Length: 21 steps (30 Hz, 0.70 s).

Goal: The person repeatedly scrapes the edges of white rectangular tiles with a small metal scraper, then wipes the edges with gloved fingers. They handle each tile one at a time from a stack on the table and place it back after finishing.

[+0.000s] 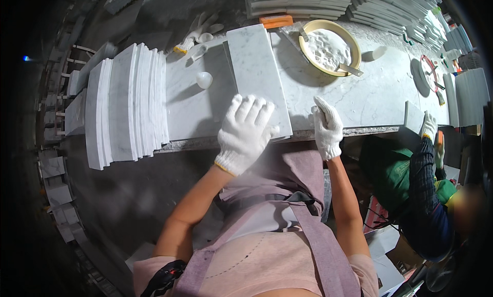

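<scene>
Marble slab (258,61) beside 1 cream bowl (343,31)

The person near me (277,258) wears white knit gloves (241,140); the cuff on the left hand (245,130) is edged in yellow, while the right hand (328,127) has a white cuff. I see a pale pink short-sleeved shirt (257,266), a dark dashed line (236,264) across it, a mauve apron (303,168) with broad straps (323,251), a dark waistband (300,196), and something black with red marks (165,277) at the left sleeve.

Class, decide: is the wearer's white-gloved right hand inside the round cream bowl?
No, the white-gloved right hand is outside the bowl, with a clear gap between them.
</scene>
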Tool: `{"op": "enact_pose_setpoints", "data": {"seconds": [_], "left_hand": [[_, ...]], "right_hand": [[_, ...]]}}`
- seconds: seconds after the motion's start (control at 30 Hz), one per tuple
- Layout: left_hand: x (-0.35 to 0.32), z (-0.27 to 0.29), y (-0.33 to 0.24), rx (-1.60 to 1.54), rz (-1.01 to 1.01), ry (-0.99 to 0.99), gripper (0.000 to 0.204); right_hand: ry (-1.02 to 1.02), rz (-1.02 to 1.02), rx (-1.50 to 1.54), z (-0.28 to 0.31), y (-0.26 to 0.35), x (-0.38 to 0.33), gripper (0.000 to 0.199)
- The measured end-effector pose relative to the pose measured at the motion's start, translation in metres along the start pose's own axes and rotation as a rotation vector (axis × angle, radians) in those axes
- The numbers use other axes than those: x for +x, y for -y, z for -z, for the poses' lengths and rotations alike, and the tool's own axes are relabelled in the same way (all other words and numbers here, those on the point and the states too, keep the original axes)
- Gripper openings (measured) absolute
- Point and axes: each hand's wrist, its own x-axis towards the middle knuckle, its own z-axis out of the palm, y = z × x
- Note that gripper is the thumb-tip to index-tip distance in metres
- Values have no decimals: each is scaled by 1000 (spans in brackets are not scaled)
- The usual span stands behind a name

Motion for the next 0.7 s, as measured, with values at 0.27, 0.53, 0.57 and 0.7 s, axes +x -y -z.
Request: {"op": "enact_pose_setpoints", "data": {"seconds": [0.27, 0.53, 0.57, 0.7], "left_hand": [[52, -33, 31, 97, 10, -95, 53], [40, -27, 23, 111, 26, 38, 57], [36, -24, 20, 81, 33, 63, 57], [15, -10, 1, 92, -8, -52, 46]], "right_hand": [[-75, -126, 88, 72, 32, 6, 28], [-223, 156, -630, 99, 29, 100, 38], [-210, 248, -779, 100, 27, 113, 41], [-69, 158, -915, 94, 18, 148, 40]]}}
